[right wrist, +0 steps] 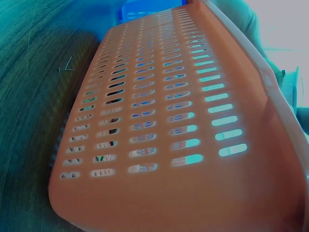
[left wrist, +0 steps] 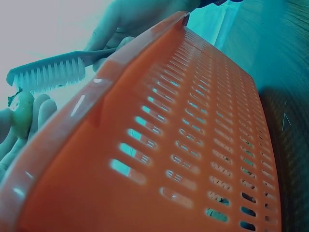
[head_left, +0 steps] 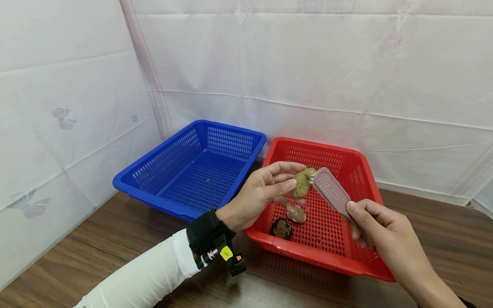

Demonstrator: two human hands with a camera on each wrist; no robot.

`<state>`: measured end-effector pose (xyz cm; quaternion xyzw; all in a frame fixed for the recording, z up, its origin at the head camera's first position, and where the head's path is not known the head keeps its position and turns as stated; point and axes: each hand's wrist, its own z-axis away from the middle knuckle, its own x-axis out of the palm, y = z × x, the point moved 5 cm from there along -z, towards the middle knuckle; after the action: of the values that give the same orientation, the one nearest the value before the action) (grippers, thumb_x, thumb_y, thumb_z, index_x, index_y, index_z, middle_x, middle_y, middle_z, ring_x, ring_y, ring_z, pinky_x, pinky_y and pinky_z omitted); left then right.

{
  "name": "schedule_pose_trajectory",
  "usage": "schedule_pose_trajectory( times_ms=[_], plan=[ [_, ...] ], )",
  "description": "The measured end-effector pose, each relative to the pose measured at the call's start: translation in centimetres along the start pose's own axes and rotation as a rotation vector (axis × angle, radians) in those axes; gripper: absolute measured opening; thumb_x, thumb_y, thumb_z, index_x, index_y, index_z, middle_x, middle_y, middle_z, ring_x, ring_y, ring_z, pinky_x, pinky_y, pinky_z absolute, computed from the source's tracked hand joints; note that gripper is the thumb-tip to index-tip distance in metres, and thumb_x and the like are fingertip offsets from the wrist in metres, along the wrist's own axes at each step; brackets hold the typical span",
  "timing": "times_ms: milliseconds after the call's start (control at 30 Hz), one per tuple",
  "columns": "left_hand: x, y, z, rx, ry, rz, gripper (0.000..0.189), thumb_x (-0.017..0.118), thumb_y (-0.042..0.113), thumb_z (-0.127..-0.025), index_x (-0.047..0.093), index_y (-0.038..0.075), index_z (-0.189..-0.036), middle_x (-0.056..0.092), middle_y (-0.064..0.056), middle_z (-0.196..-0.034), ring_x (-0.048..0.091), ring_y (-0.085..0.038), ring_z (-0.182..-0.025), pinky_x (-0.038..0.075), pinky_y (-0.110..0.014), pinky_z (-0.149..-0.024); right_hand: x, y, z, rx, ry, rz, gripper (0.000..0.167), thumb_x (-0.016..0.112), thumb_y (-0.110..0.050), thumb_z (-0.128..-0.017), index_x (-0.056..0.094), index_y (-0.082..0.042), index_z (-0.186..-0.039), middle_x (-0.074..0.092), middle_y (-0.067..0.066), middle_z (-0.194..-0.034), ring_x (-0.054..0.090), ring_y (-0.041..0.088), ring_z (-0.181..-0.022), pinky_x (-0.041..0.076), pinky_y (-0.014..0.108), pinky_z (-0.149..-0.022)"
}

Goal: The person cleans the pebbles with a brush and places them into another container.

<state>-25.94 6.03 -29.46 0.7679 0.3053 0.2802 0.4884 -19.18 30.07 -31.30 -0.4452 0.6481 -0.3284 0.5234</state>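
Over the red basket [head_left: 316,257], my left hand [head_left: 265,188] pinches a small, yellow-brown, roundish lump [head_left: 302,183] between thumb and fingers. Its exact kind cannot be told. My right hand [head_left: 387,237] grips the handle of a pinkish scrubbing brush [head_left: 332,191]. The white bristles [left wrist: 48,75] meet the upper end of the lump in the left wrist view. Below the left fingers, a beige oval piece [head_left: 296,214] and a dark round piece with brown patches [head_left: 281,229] lie on the basket floor. The basket wall [right wrist: 159,193] fills most of the right wrist view.
A blue slotted basket [head_left: 208,179] stands left of the red one, close to it. Both rest on a brown wooden table [head_left: 96,252]. White cloth [head_left: 308,64] hangs behind and at the left.
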Motion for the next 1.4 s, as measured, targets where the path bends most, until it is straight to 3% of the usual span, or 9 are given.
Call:
schedule_pose_trajectory(
  times_ms=[167,233,333,467,633,867,1000,1167,1400],
  plan=[
    [0.0,0.1,0.0,-0.001,-0.004,-0.014,0.041,0.048,0.0,-0.109,0.048,-0.011,-0.149,0.068,-0.006,-0.113,0.073,-0.013,-0.089,0.061,-0.025,-0.07,-0.3,0.0,-0.1,0.045,0.04,0.03,0.029,0.059,-0.033,-0.111,0.071,-0.009,-0.1,0.061,0.009,-0.076,0.058,0.025,-0.066,0.049,0.034,-0.053],
    [0.0,0.1,0.0,-0.003,-0.002,-0.012,0.041,0.048,0.0,-0.11,0.048,-0.011,-0.149,0.068,-0.009,-0.112,0.073,-0.013,-0.089,0.062,-0.026,-0.07,-0.4,0.1,-0.2,0.065,0.052,0.016,0.032,0.059,-0.035,-0.111,0.071,-0.008,-0.099,0.062,0.009,-0.077,0.057,0.024,-0.066,0.048,0.035,-0.053],
    [0.0,0.2,0.0,-0.009,0.003,-0.005,0.042,0.046,0.001,-0.11,0.046,-0.009,-0.151,0.065,-0.015,-0.124,0.072,-0.014,-0.092,0.061,-0.026,-0.071,-0.5,0.2,-0.2,0.072,0.056,-0.016,0.032,0.06,-0.034,-0.111,0.069,-0.007,-0.098,0.062,0.009,-0.077,0.057,0.023,-0.066,0.047,0.035,-0.053],
    [0.0,0.1,0.1,-0.024,0.011,0.0,0.044,0.045,0.005,-0.111,0.045,-0.007,-0.153,0.061,-0.016,-0.13,0.07,-0.015,-0.091,0.061,-0.027,-0.07,-0.1,0.0,-0.1,0.03,0.008,-0.026,0.027,0.06,-0.028,-0.111,0.069,-0.007,-0.097,0.06,0.009,-0.075,0.056,0.024,-0.065,0.048,0.035,-0.053],
    [-0.1,0.0,0.1,-0.04,0.01,-0.01,0.044,0.045,0.008,-0.11,0.048,-0.006,-0.152,0.062,-0.011,-0.12,0.066,-0.017,-0.085,0.058,-0.025,-0.066,0.5,-0.2,-0.1,-0.028,-0.052,0.01,0.025,0.059,-0.025,-0.112,0.067,-0.009,-0.093,0.059,0.009,-0.074,0.056,0.025,-0.063,0.048,0.036,-0.05],
    [-0.3,-0.2,0.2,-0.055,-0.013,-0.037,0.05,0.067,0.016,-0.104,0.054,0.0,-0.15,0.067,-0.014,-0.124,0.066,-0.017,-0.092,0.057,-0.024,-0.066,0.8,-0.4,-0.2,-0.04,-0.075,0.026,0.026,0.058,-0.025,-0.112,0.067,-0.009,-0.093,0.06,0.01,-0.074,0.056,0.026,-0.062,0.048,0.036,-0.05],
    [-0.2,-0.2,0.3,-0.054,-0.027,-0.051,0.051,0.07,0.005,-0.102,0.053,0.001,-0.149,0.068,-0.019,-0.126,0.066,-0.019,-0.095,0.056,-0.024,-0.067,0.8,-0.5,-0.2,-0.04,-0.071,0.041,0.026,0.058,-0.025,-0.112,0.066,-0.01,-0.092,0.06,0.009,-0.074,0.057,0.026,-0.062,0.048,0.036,-0.049],
    [-0.2,-0.2,0.2,-0.038,-0.018,-0.035,0.048,0.06,-0.002,-0.104,0.047,0.001,-0.15,0.067,-0.019,-0.127,0.066,-0.019,-0.094,0.059,-0.026,-0.076,0.3,-0.2,-0.1,0.013,-0.014,0.031,0.028,0.059,-0.03,-0.112,0.068,-0.008,-0.097,0.061,0.009,-0.076,0.058,0.026,-0.065,0.05,0.034,-0.052],
    [0.0,-0.2,0.3,-0.023,-0.035,-0.069,0.047,0.062,-0.006,-0.103,0.052,0.0,-0.148,0.064,-0.016,-0.136,0.064,-0.021,-0.118,0.058,-0.031,-0.097,0.0,0.1,0.0,0.023,0.011,-0.017,0.026,0.059,-0.028,-0.112,0.069,-0.007,-0.1,0.061,0.009,-0.076,0.057,0.026,-0.066,0.049,0.034,-0.054]
  ],
)
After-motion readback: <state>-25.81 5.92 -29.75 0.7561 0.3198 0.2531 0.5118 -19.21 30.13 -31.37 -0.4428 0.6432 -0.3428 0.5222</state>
